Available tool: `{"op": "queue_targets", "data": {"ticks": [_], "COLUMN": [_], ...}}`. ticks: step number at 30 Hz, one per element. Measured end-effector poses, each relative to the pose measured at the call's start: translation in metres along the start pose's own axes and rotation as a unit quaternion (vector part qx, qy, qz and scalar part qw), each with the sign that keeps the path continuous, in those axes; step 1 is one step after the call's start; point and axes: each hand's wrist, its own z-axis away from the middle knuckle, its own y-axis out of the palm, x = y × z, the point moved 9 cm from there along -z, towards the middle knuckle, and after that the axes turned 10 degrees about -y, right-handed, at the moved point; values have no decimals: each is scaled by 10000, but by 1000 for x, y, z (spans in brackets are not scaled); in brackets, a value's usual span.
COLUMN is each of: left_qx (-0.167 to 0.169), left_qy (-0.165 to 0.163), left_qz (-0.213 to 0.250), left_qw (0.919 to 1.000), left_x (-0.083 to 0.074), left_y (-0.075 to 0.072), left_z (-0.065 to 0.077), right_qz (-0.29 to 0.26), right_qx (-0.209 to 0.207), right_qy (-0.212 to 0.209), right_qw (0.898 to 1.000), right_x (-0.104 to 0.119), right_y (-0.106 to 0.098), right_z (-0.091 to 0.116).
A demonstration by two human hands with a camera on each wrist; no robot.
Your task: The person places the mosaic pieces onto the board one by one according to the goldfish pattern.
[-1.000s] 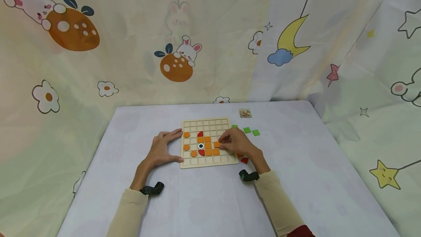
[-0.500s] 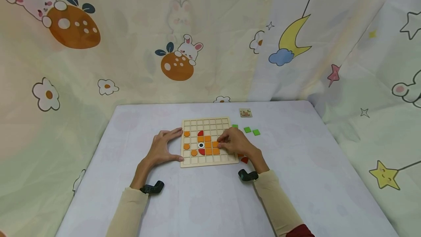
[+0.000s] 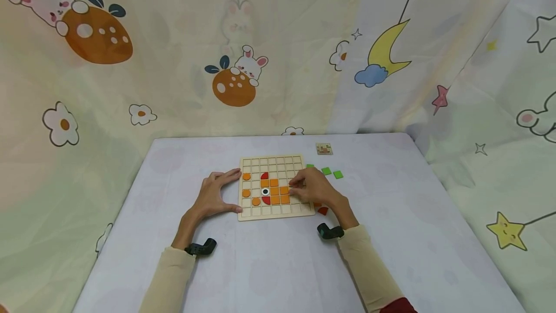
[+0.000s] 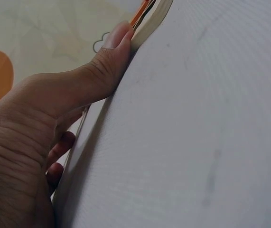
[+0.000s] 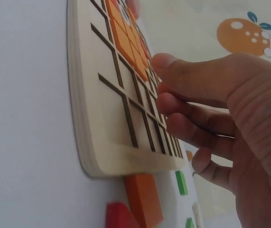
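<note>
A wooden grid board (image 3: 278, 163) lies on the table, bearing several orange square tiles (image 3: 274, 200), red quarter-round tiles (image 3: 264, 176), a white tile with a black eye dot (image 3: 265, 192) and orange discs (image 3: 246, 193). My left hand (image 3: 213, 194) spans the board's left edge, thumb near the front corner and straight fingers near the back one. In the left wrist view its thumb (image 4: 111, 52) presses the rim. My right hand (image 3: 310, 187) hovers over the board's right part, fingers loosely bent, fingertips beside the rightmost orange square (image 3: 284, 190). Nothing shows between thumb and fingers in the right wrist view.
Green tiles (image 3: 338, 174) lie right of the board, behind my right hand. A red piece (image 3: 323, 211) and an orange piece (image 5: 144, 199) lie by its right edge, partly under my wrist. A small pattern card (image 3: 324, 149) sits at the back. Printed cloth hangs behind the table.
The rightmost orange square has slid left and lined up in its cell, and my right fingers have let go and drawn slightly right. My left hand keeps its place.
</note>
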Motion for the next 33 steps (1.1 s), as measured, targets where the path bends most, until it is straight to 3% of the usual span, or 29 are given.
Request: {"op": "queue_targets", "data": {"ticks": [10,33], "left_qx": [77,59], "left_qy": [-89,-54], "left_qz": [39,-34], "left_qw": [9999,10000], "left_x": [1,2], "left_y": [2,2], "left_z": [0,-1], "right_qz": [79,163], "right_qx": [145,284], "right_qy": [42,428], "right_qw": [9999,9985], "right_x": [-8,-33], "right_y": [-20,-45], "right_z": [16,48]}}
